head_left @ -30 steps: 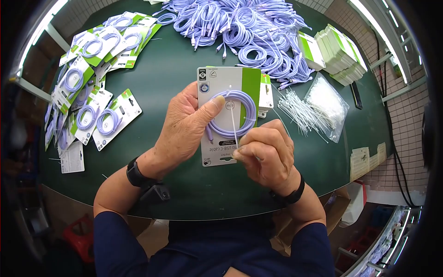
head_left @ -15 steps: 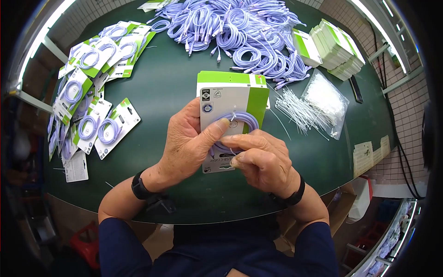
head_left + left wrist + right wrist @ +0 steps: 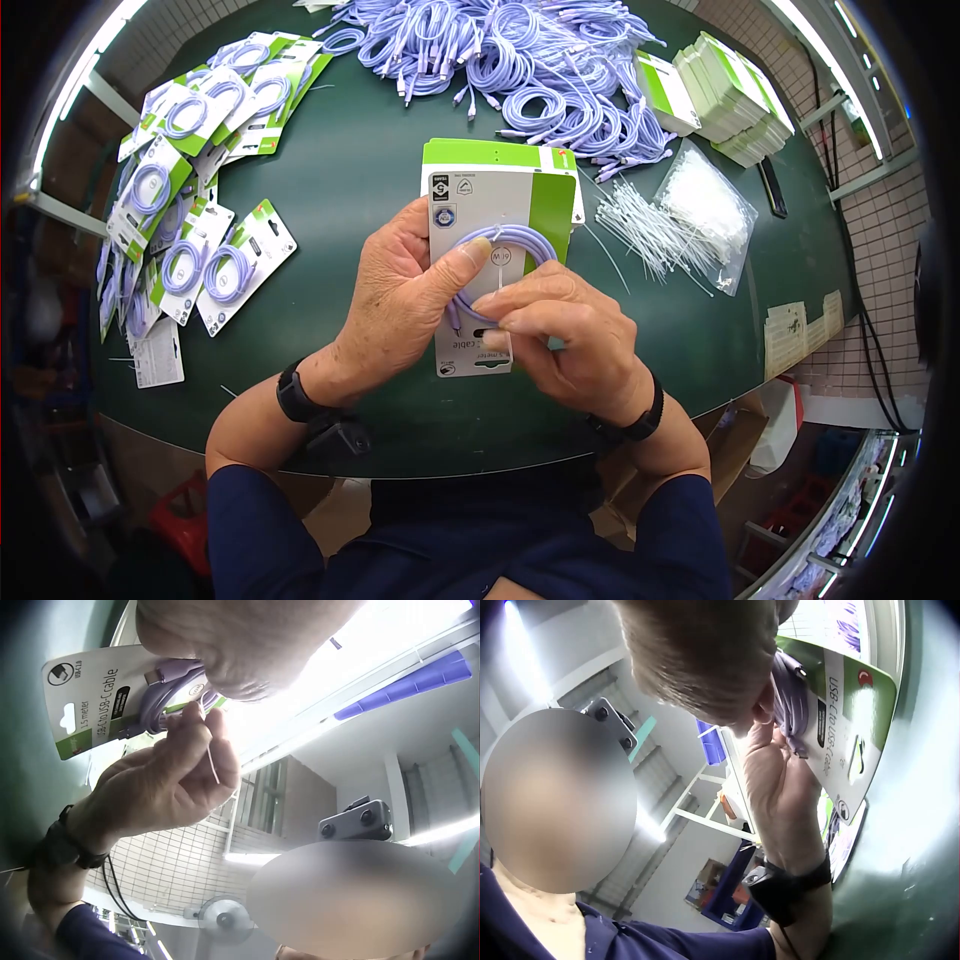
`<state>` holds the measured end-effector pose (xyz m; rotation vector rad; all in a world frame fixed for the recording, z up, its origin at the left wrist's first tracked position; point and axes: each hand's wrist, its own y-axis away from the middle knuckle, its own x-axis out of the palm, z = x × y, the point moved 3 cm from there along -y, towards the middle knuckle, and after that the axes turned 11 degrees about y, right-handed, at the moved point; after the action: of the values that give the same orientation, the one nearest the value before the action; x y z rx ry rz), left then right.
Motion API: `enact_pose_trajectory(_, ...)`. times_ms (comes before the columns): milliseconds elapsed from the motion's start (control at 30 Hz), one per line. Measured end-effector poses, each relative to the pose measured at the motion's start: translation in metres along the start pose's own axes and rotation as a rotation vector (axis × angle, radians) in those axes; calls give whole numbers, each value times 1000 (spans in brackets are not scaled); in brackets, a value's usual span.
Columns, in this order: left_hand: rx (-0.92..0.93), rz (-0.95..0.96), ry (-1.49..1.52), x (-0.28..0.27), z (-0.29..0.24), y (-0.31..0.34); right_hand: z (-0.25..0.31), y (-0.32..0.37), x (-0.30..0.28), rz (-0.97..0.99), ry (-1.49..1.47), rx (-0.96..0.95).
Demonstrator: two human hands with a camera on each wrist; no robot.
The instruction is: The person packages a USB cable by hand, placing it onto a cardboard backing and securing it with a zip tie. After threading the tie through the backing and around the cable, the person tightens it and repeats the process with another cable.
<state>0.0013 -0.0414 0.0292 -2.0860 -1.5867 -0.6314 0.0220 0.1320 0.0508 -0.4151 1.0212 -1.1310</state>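
My left hand (image 3: 385, 285) grips a white and green packaging card (image 3: 480, 208), its thumb pressing on the coiled lilac USB-C cable (image 3: 545, 247) that lies against the card's front. A thin white cable tie (image 3: 212, 761) passes over the coil, and my right hand (image 3: 580, 330) pinches it between thumb and fingers low on the coil. The right fingers cover the coil's lower right part in the head view. The left wrist view shows the tie's tail sticking out past the right fingers. Behind the held card, more cards (image 3: 490, 152) show their green top edge.
Carded cables (image 3: 230, 270) are piled at the left. A large heap of loose lilac cables (image 3: 540, 60) covers the back. Stacked cards (image 3: 720, 95) stand at the back right, with loose white ties (image 3: 645, 235) and a clear bag of ties (image 3: 705, 215) in front of them.
My right hand has moved from the tie's lower end up against the coil. The held card sits lower than a second ago, and the cards behind it have come into view.
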Motion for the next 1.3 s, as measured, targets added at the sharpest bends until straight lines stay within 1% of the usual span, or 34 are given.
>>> enact_pose_trajectory(100, 11, 18, -8, 0, 4, 1, -2, -1, -1, 45, 277, -184)
enact_pose_trajectory(233, -4, 30, -11, 1, 3, 2, 0, 0, -1, 68, 381, -242)
enact_pose_trajectory(400, 8, 57, -42, 3, 0, 4, 4, -3, -5, 49, 404, -172)
enact_pose_trajectory(533, 40, 49, -55, 6, -1, 6, 8, -3, -6, 66, 439, -193)
enact_pose_trajectory(633, 40, 48, -49, 9, -3, 9, 9, 1, -9, 4, 476, -315)
enact_pose_trajectory(1067, 62, 50, -54, 12, -4, 12, 5, 4, -13, -32, 432, -287)
enact_pose_trajectory(1300, 30, 48, -56, 10, -2, 13, 1, 6, -9, -26, 387, -284)
